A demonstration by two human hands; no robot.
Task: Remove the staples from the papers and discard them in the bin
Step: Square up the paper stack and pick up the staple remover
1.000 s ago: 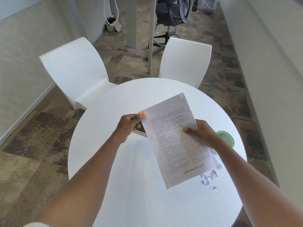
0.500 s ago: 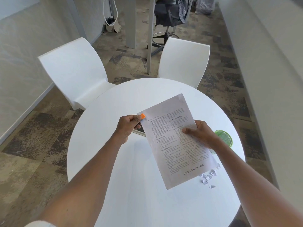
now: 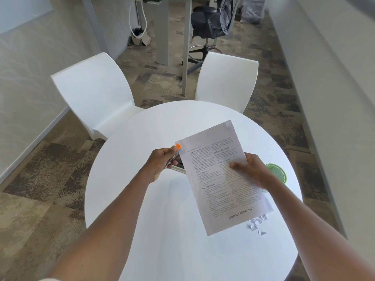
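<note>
A printed sheaf of papers (image 3: 215, 179) hangs tilted above the round white table (image 3: 162, 230). My right hand (image 3: 251, 169) pinches its right edge, thumb on the text. My left hand (image 3: 162, 162) is closed on an orange-tipped staple remover (image 3: 178, 147), whose tip touches the papers' top left corner. Any staple there is too small to see. A green bin (image 3: 277, 173) stands on the table behind my right hand, partly hidden.
Small torn paper scraps (image 3: 257, 224) lie on the table below the papers. A phone-like flat object (image 3: 179, 166) lies under the sheet's left edge. Two white chairs (image 3: 97, 94) (image 3: 227, 80) stand beyond the table, a dark office chair (image 3: 211, 19) farther back.
Both hands and the papers keep the same pose. The view has tilted slightly, showing more of the room beyond the table.
</note>
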